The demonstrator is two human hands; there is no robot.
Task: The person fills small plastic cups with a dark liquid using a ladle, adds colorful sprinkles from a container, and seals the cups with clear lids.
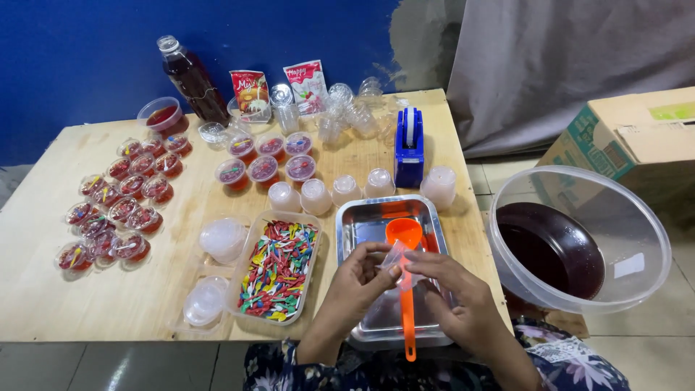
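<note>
My left hand (360, 279) and right hand (452, 293) meet in front of me, forearms angled inward from below. Both curl loosely, thumbs and forefingers pinched together at the tips, the other fingers bent and relaxed.

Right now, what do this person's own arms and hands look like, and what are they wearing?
Both hands, the left hand and the right hand, are bare: no gloves, and no rings or watch that I can make out. The forearms are uncovered too. Near the bottom edge shows a dark garment with a floral print in pale and pinkish tones.
</note>
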